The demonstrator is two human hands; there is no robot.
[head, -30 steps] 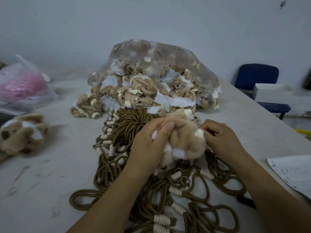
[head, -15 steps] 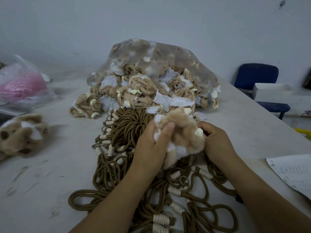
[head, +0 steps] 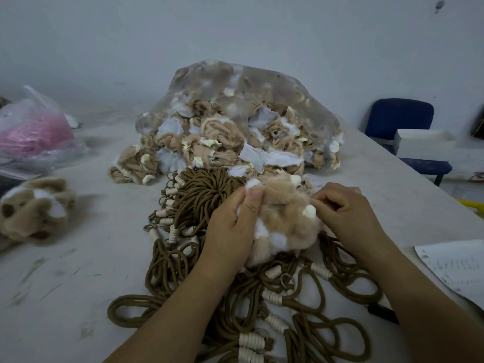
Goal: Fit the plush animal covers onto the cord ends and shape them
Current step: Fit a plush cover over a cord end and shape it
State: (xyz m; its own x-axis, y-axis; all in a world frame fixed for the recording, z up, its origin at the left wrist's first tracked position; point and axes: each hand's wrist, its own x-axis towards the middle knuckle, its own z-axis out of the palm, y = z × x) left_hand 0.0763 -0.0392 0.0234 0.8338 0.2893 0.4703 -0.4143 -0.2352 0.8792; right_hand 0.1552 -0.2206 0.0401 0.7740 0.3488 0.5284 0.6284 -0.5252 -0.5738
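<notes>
On my screen both hands work one tan-and-white plush cover (head: 285, 218), held over the heap of brown cords (head: 204, 189) on the tabletop (head: 78, 284); the left hand (head: 230, 231) grips its left side, thumb pressed on a white patch; the right hand (head: 348, 213) pinches its right edge with curled fingers, beside a cream nub; behind, a clear bag (head: 235, 85) spills more covers; another plush piece (head: 34, 208) lies well apart at the left; a paper sheet (head: 458, 268) sits at the right edge.
</notes>
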